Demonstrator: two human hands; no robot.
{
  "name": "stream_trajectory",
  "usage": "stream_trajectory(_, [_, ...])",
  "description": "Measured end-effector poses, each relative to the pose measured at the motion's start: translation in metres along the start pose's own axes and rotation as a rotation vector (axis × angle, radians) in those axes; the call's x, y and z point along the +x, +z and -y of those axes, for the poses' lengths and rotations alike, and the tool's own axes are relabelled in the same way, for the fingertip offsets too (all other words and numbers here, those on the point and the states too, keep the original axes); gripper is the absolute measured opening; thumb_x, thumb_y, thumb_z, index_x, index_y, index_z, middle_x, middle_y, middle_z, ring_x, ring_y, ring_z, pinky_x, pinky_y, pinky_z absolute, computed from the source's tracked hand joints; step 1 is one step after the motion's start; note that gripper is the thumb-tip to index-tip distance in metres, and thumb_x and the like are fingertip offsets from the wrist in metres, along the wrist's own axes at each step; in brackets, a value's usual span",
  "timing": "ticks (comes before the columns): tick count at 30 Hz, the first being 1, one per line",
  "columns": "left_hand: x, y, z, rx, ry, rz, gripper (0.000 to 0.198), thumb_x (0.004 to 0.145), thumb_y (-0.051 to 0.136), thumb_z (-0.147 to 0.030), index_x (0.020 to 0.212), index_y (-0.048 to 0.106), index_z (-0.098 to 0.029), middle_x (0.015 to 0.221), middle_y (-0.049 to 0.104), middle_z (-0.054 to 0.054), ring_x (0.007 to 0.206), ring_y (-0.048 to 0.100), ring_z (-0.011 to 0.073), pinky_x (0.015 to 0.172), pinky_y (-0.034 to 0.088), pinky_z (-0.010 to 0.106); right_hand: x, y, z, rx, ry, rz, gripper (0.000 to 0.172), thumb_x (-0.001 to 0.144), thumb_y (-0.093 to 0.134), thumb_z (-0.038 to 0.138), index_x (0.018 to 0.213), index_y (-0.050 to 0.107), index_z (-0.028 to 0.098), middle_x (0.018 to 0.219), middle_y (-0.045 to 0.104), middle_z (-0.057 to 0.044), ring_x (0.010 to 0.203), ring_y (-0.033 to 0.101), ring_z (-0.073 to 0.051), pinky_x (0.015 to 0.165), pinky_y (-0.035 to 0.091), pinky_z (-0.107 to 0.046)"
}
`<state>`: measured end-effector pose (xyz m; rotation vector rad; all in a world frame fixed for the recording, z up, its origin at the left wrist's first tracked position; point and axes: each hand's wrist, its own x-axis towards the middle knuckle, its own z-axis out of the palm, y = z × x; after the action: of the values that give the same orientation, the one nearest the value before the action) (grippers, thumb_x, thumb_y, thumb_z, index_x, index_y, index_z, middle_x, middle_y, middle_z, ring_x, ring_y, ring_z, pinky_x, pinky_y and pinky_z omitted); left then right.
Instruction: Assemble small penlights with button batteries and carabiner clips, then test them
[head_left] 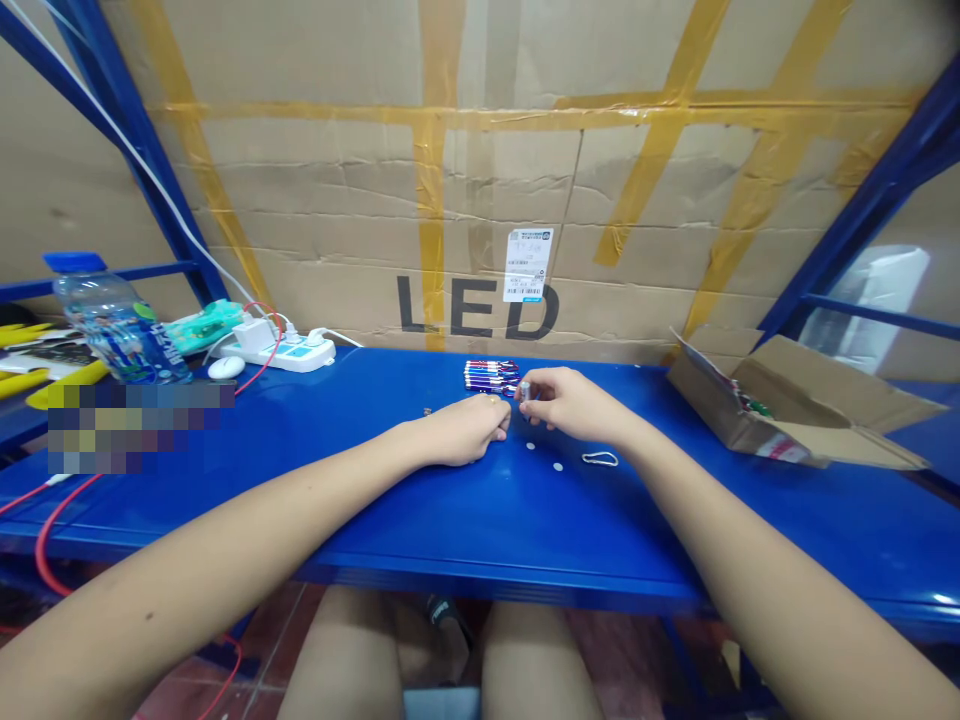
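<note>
Both my arms reach across a blue metal table [420, 520]. My left hand [469, 428] rests on the table with its fingers curled in a pinch; what it pinches is too small to name. My right hand [571, 404] is closed on a small silvery cylindrical part [525, 388] held just above the table. A row of small red, white and blue pen-like items [489, 374] lies right behind the hands. Two tiny white discs [557, 466] and a white loop [599, 459] lie in front of my right hand.
An open cardboard box [787, 410] sits at the right. At the left stand a water bottle [120, 330], a white power strip [281, 350] with plugs and a red cable [45, 530]. A taped cardboard wall marked LED [480, 200] closes the back.
</note>
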<state>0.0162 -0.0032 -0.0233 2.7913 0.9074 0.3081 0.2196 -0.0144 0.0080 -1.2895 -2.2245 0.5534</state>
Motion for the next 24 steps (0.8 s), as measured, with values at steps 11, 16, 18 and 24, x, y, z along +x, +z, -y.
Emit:
stream_trajectory(11, [-0.003, -0.006, -0.004, -0.046, 0.019, -0.016, 0.012, 0.086, 0.046, -0.007, 0.085, 0.052, -0.017, 0.091, 0.058, 0.006, 0.087, 0.054, 0.0190, 0.079, 0.044, 0.031, 0.001, 0.001, -0.002, -0.004, 0.012, 0.037, 0.007, 0.078, 0.058, 0.023, 0.077, 0.061, 0.017, 0.068, 0.064, -0.001, 0.063, 0.058, -0.016, 0.060, 0.041, -0.027])
stream_trajectory(16, [-0.002, -0.010, -0.007, -0.120, -0.007, 0.012, 0.011, 0.086, 0.048, -0.008, 0.082, 0.049, -0.018, 0.086, 0.058, 0.004, 0.077, 0.053, 0.0162, 0.069, 0.043, 0.028, 0.000, 0.001, -0.002, 0.002, 0.007, 0.061, 0.008, 0.079, 0.058, 0.024, 0.079, 0.062, 0.018, 0.069, 0.065, -0.002, 0.065, 0.059, -0.016, 0.060, 0.042, -0.028])
stream_trajectory(18, [-0.003, -0.012, -0.008, -0.135, -0.017, 0.028, 0.013, 0.085, 0.047, -0.007, 0.081, 0.047, -0.019, 0.084, 0.057, 0.003, 0.075, 0.052, 0.0157, 0.067, 0.042, 0.027, 0.000, 0.001, -0.002, 0.002, 0.003, 0.066, 0.008, 0.079, 0.058, 0.024, 0.079, 0.063, 0.017, 0.069, 0.066, -0.002, 0.066, 0.060, -0.017, 0.060, 0.042, -0.028])
stream_trajectory(24, [-0.008, -0.014, -0.010, -0.114, -0.021, 0.037, 0.013, 0.085, 0.045, -0.006, 0.082, 0.046, -0.019, 0.085, 0.056, 0.004, 0.075, 0.052, 0.0160, 0.066, 0.044, 0.027, 0.000, 0.002, -0.003, 0.021, 0.000, 0.094, 0.007, 0.079, 0.057, 0.023, 0.079, 0.062, 0.018, 0.069, 0.066, -0.002, 0.066, 0.062, -0.017, 0.062, 0.044, -0.028])
